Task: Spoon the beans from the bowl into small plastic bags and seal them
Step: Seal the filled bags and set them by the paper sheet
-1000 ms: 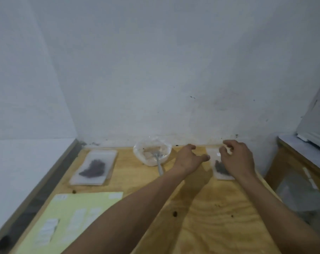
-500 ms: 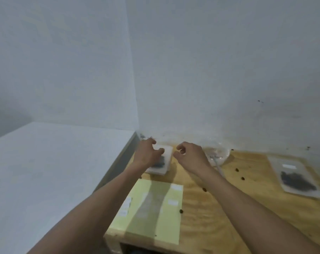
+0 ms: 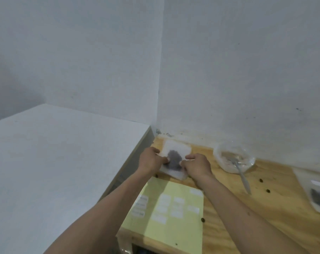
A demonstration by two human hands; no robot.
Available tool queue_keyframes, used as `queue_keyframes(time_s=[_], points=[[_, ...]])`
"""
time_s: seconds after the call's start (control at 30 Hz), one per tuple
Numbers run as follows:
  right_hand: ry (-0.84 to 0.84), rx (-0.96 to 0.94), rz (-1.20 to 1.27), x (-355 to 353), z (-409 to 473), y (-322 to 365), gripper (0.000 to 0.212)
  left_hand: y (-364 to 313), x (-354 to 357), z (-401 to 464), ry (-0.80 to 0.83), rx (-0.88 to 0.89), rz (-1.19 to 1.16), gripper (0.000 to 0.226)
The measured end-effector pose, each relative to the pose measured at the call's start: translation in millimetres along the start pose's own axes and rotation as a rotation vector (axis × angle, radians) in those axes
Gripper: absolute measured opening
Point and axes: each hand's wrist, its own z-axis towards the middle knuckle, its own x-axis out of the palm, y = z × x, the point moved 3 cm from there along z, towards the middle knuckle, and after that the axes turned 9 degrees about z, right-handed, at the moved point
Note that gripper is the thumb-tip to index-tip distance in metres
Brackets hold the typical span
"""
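Near the middle of the frame, both hands are on a small bag [image 3: 174,160] that lies flat on the desk [image 3: 265,208], close to the wall corner. The left hand [image 3: 152,161] grips its left edge, fingers curled over the plastic with the thumb laid towards the dark patch of beans inside. The right hand [image 3: 196,165] pinches the bag's right edge in the same way. Whether the strip along its mouth is already pressed shut cannot be told; the picture is too soft there.

A second bag [image 3: 318,195] with a dark heap of beans lies flat at the right edge of the frame, well apart from the hands and untouched. It looks finished, though its seal cannot be read either.

The bowl [image 3: 234,158] stands to the right of the hands, by the wall, with the spoon [image 3: 242,176] resting in it, handle pointing down towards the lower right. It looks almost empty of beans: only a pale smear shows inside. A few dark beans lie loose on the desk, below the bowl and near the yellow sheet [image 3: 166,217] in the lower middle.

By my reading the task is near its end: at least two bags are filled, little is left to spoon, and what remains is pressing this bag closed and perhaps gathering the strays.
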Motion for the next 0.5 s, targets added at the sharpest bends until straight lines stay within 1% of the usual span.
queue_keyframes(time_s=[0.07,0.1,0.17,0.23,0.27,0.33,0.43,0.5], points=[[0.007,0.007,-0.008,1.8,-0.4,-1.2,0.053,1.3,-0.3,-0.3,-0.009,0.000,-0.064,0.070],[0.008,0.008,0.001,1.7,-1.0,-1.8,0.055,1.3,-0.4,-1.0,-0.010,-0.002,-0.093,0.067],[0.017,0.007,0.057,0.2,-2.0,-3.1,0.058,2.5,-1.2,-1.1,0.011,-0.006,-0.194,0.045],[0.017,0.002,0.097,-3.1,-2.3,-3.1,0.059,1.9,-3.2,-5.8,0.052,-0.022,-0.363,0.022],[0.018,0.004,0.122,-5.0,-1.0,-4.1,0.057,0.7,-4.8,-9.3,0.066,-0.029,-0.428,0.015],[0.036,0.017,0.224,-8.5,-0.1,-5.2,0.053,-1.6,-8.2,-16.2,0.092,-0.032,-0.514,0.013],[0.102,0.006,0.456,-14.7,-8.3,2.8,0.031,-4.2,-15.5,-24.7,0.156,-0.013,-0.568,0.013],[0.139,-0.027,0.496,-17.1,-15.9,9.0,0.023,-4.7,-25.4,-32.1,0.171,0.013,-0.553,0.013]])
